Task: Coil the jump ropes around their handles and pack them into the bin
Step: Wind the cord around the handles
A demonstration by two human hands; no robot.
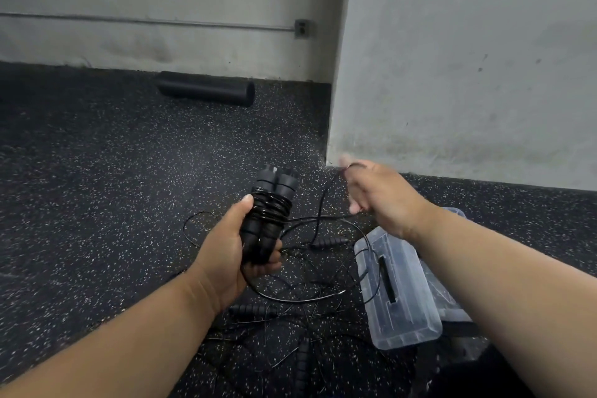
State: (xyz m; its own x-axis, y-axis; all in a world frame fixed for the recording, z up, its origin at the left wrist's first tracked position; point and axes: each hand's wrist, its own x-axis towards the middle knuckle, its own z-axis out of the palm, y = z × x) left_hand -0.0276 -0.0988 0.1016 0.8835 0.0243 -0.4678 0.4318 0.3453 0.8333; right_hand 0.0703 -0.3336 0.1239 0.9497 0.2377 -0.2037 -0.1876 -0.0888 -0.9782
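While the speckled black floor [97, 171] filled most of the view, a grey wall [468, 58] rose at the right and a paler wall ran behind it with an outlet [301, 28] on a thin conduit. A black foam roller [206, 92] lay on the floor against that far wall. Near the right forearm sat a clear plastic bin [452, 310], with its clear lid [400, 294] lying tilted against its left side. Loose black jump ropes [307, 294] sprawled in a tangle on the floor just left of the bin, their ribbed handles lying among the cords. The left hand [226, 255] curled its grip round a pair of black handles [268, 220] held side by side and tilted upright above the tangle, thumb pressed on the coils; several turns of cord [274, 205] were wound tightly round the upper part of the pair. From that bundle the cord [323, 203] ran out to the right hand [378, 194], which was raised up to the right of the bundle and blurred; its fingers pinched the cord near the top of the hand.
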